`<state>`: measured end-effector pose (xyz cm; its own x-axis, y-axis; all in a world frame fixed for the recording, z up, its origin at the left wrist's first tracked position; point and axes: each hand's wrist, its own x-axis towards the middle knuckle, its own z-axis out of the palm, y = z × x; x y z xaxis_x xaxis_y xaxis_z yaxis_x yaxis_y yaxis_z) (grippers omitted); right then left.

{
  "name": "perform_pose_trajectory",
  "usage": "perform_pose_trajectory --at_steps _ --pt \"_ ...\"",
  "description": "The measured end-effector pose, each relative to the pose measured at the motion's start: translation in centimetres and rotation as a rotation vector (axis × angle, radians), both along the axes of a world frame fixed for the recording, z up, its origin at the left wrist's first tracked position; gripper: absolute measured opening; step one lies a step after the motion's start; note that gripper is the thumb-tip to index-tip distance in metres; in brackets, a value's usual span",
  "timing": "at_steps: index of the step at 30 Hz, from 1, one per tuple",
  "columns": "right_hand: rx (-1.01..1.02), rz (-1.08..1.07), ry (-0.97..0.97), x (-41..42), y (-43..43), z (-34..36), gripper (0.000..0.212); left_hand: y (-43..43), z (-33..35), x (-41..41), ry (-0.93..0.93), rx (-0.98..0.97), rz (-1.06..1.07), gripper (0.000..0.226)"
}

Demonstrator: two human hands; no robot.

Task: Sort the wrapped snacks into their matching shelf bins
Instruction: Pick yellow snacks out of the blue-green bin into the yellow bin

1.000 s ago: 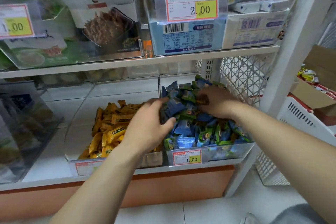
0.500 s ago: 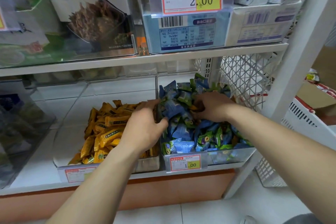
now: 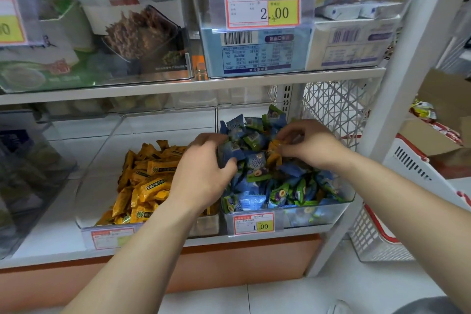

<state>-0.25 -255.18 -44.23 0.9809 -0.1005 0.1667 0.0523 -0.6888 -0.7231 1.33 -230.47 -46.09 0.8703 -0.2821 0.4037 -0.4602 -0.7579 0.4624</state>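
Note:
Two clear bins stand side by side on the lower shelf. The left bin (image 3: 107, 227) holds a heap of yellow wrapped snacks (image 3: 145, 183). The right bin (image 3: 328, 214) is piled with blue and green wrapped snacks (image 3: 277, 186), and yellow wrapped snacks (image 3: 274, 154) lie among them near the top. My right hand (image 3: 309, 145) pinches one of those yellow snacks with its fingertips. My left hand (image 3: 204, 173) rests over the divide between the bins, its fingers curled into the blue snacks; its fingertips are hidden.
The upper shelf (image 3: 193, 86) hangs close above the bins, carrying clear bins of boxed goods with price tags. A white shelf post (image 3: 397, 99) and a wire mesh panel (image 3: 331, 107) stand right of the bins. A white basket (image 3: 397, 211) sits on the floor at the right.
Both hands have shifted slightly within the blue pile. My right hand's fingers have drawn together on a yellow snack now showing at the top. The view has dropped a little.

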Motion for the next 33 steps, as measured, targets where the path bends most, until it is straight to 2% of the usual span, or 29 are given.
perform_pose_trajectory --at_steps 2,5,9,12,14,17,20,23,25,27,29,31,33 --pt "0.052 0.006 -0.056 -0.5 0.1 0.7 0.019 -0.6 0.4 -0.6 -0.061 0.0 -0.043 0.05" --pt "0.148 -0.007 -0.135 -1.2 0.6 1.5 0.024 -1.5 0.5 -1.3 -0.053 0.0 -0.1 0.055" --pt "0.24 0.024 -0.193 -2.0 2.0 2.2 0.023 -2.4 0.1 -1.7 0.026 -0.051 -0.154 0.068" --pt "0.356 0.043 -0.191 -2.2 3.2 2.7 0.023 -2.8 0.2 -1.7 0.133 -0.18 -0.225 0.072" --pt "0.476 0.054 -0.173 -2.2 4.2 2.7 0.021 -3.0 0.3 -1.8 0.209 -0.3 -0.279 0.06" --pt "0.698 0.09 -0.118 -1.9 5.6 2.5 0.02 -3.2 0.7 -1.9 0.205 -0.441 -0.265 0.034" --pt "0.853 0.159 -0.061 -1.4 6.0 2.3 0.015 -2.5 1.3 -1.5 0.182 -0.484 -0.218 0.026" --pt "0.734 0.095 -0.078 -0.2 5.3 1.7 0.009 -0.6 1.9 -0.6 0.153 -0.439 -0.142 0.017" --pt "0.472 0.015 -0.116 0.8 4.2 0.8 0.009 1.5 2.3 0.3 0.096 -0.379 -0.03 0.014" --pt "0.08 0.017 -0.043 1.4 3.2 -0.3 0.012 3.7 2.2 1.2 0.079 -0.276 0.089 0.025" --pt "-0.202 0.079 0.154 1.6 2.6 -1.2 0.019 5.4 1.7 1.9 0.121 -0.164 0.179 0.041" --pt "-0.341 0.141 0.294 1.5 2.7 -1.6 0.03 6.2 1.2 2.2 0.195 -0.026 0.224 0.053" --pt "-0.392 0.168 0.319 1.6 3.1 -1.6 0.039 6.2 1.1 2.0 0.223 0.088 0.237 0.066"
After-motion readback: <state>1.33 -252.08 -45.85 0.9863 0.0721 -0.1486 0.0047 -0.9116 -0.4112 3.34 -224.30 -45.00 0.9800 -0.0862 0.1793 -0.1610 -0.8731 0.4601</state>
